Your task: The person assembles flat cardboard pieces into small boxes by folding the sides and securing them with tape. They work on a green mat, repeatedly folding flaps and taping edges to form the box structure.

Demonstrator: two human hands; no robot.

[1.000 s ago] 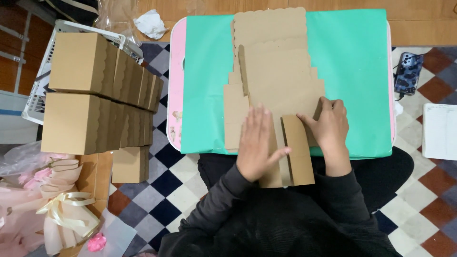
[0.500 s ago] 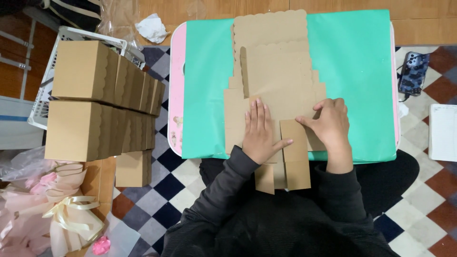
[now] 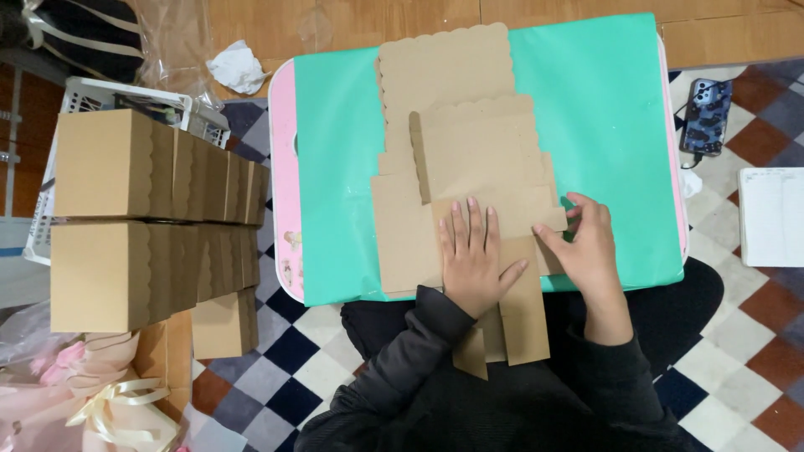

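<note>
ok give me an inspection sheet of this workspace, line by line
surface: small table with pink edge, covered by a green mat.
job's things: flat brown cardboard box blank with scalloped top edge, lying on the mat, its lower flaps overhanging the near edge.
clutter: crumpled white paper on the floor; phone; white notebook.
grippers: left hand pressed flat on the blank; right hand with fingers at a side flap.
cables: nothing seen.
surroundings: stacks of folded boxes at left, white basket, ribbon, checkered floor.

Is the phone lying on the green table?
No, the phone lies on the checkered floor, right of the green table.
</note>
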